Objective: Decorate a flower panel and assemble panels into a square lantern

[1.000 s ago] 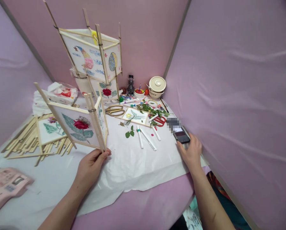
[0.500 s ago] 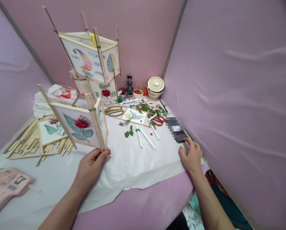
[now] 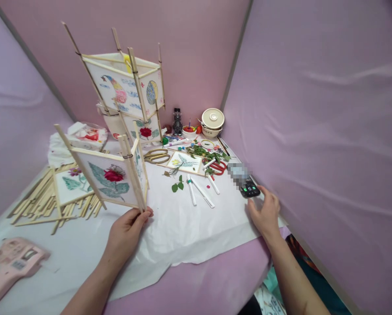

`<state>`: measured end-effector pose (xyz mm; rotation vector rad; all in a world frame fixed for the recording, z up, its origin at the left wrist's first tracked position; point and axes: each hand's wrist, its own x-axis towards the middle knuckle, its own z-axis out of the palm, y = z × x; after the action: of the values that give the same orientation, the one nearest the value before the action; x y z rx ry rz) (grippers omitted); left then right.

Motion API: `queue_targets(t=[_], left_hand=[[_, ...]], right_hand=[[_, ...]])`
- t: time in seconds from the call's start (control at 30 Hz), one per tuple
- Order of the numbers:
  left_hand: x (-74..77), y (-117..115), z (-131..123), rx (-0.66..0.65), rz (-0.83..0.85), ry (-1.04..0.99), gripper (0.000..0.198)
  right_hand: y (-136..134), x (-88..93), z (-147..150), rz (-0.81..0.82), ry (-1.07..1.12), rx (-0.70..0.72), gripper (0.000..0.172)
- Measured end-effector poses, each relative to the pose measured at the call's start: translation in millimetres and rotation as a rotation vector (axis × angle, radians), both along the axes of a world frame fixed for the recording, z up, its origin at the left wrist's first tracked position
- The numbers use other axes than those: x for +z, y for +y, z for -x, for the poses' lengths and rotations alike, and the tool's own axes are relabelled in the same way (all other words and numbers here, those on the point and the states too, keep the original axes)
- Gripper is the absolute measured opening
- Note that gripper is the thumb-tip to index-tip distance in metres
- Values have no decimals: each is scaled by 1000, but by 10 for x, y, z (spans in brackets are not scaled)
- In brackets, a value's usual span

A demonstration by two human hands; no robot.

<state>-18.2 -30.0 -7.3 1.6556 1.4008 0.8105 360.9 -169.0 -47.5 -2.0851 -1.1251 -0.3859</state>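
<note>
White paper sheet (image 3: 182,232) covers most of the pink table (image 3: 209,280), which is enclosed by pink cloth walls. Finished lanterns (image 3: 126,87), stick-framed with painted panels, stand stacked at the rear left. In front of them stands the lantern frame (image 3: 108,177), upright on the sheet, its near panel showing a red flower. A pile of wooden sticks (image 3: 38,201) lies flat behind and to its left, with a pink hand tool (image 3: 12,262) at the near left edge. The left hand (image 3: 126,229) pinches the lower end of the frame's bound corner sticks between thumb and fingers, closed firmly on them. The right hand (image 3: 264,212) rests at the sheet's right edge, fingers loosely spread, gripping nothing; its index finger reaches the phone (image 3: 250,190), and contact appears likely but cannot be confirmed. The phone lies flat, screen lit. White markers (image 3: 199,190) lie loose between frame and phone.
</note>
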Motion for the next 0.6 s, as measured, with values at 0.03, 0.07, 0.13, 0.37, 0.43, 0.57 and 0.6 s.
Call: queue_targets(t=[0.03,0.07,0.13,0.37,0.43,0.57,0.6], left_hand=[[-6,0,4,-2,2,0,41],[-11,1,6,-2,5,-2,41],[-16,4,8,4,5,-5,41],[-14,14,16,-6,-26,-7,40],[-22,15,24,-8,-25,-3,41],[-44,26,32,-12,-11,8,42],[-47,31,31,-11,-8,6,42]], right_hand=[[57,57,-25,-17,-18,16,53],[133,125,-59,-37,-39,43,50],[345,278,-150,-73,-83,125,42],[1272,649,-566,-76,-30,267,29],[1430,686,-658,-45,-9,259,29],[1622,737,-771,87,-32,228,28],[1674,747,-786,150,-39,226,28]])
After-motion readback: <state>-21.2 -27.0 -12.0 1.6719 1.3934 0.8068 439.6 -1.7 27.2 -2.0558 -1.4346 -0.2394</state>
